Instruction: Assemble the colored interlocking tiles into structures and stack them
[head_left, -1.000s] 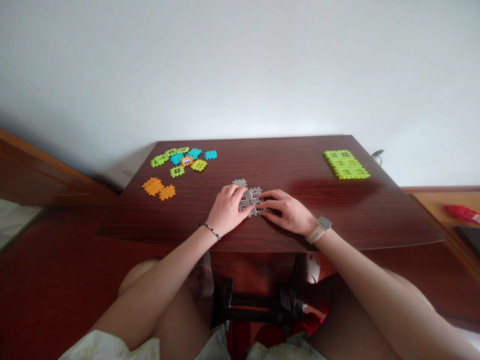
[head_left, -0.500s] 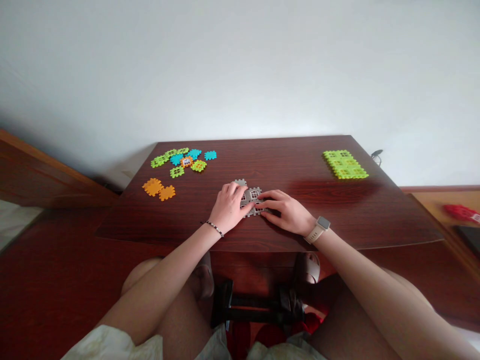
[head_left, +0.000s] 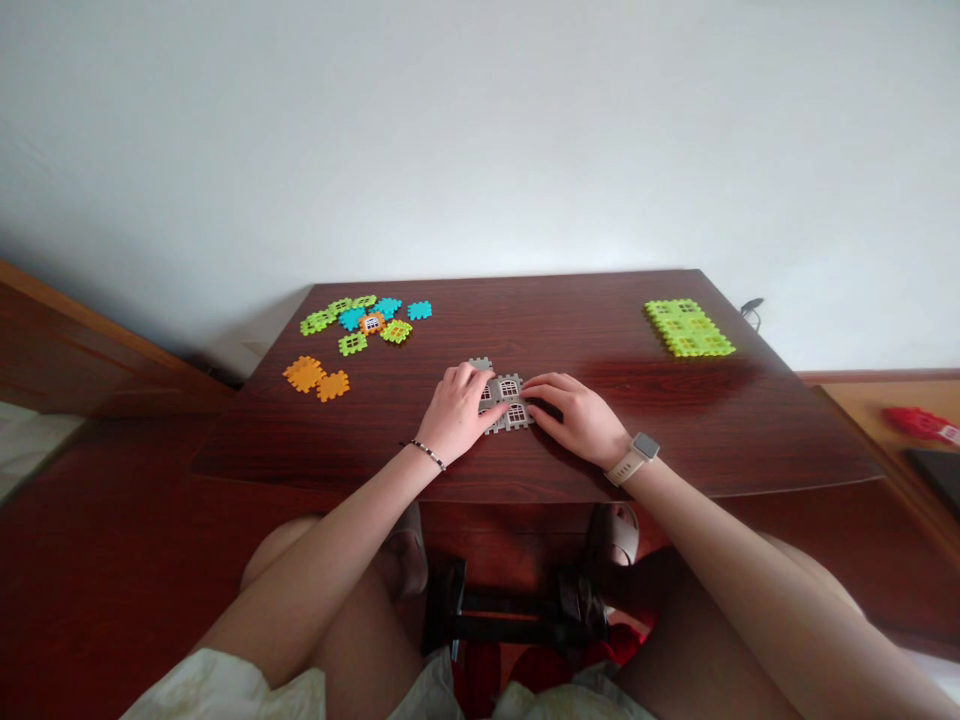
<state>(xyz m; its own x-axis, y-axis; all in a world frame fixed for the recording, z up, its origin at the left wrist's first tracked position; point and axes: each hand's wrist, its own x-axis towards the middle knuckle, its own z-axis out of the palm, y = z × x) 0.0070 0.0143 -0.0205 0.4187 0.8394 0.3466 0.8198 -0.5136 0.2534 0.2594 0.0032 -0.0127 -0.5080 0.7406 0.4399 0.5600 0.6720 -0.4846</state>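
Note:
Several grey interlocking window tiles [head_left: 512, 413] lie flat and joined near the middle of the table, their window panels white. My left hand [head_left: 457, 408] grips the left side of these tiles and hides part of them, its thumb lying over their middle. From the right, my right hand [head_left: 577, 415] holds their right edge between fingers and thumb, the thumb bent at the lower tile. A small part of a grey tile shows beyond my left fingers.
A joined lime-green panel [head_left: 688, 328] lies at the table's right. Loose green, blue tiles [head_left: 420, 310] and orange tiles [head_left: 303, 373] are scattered at the left. A pale wall [head_left: 495, 140] stands behind the dark wooden table [head_left: 300, 445].
My right fingers have shifted slightly and the thumb has moved up to the tiles' right edge, so more of the lower right window shows. My left hand has stayed almost still.

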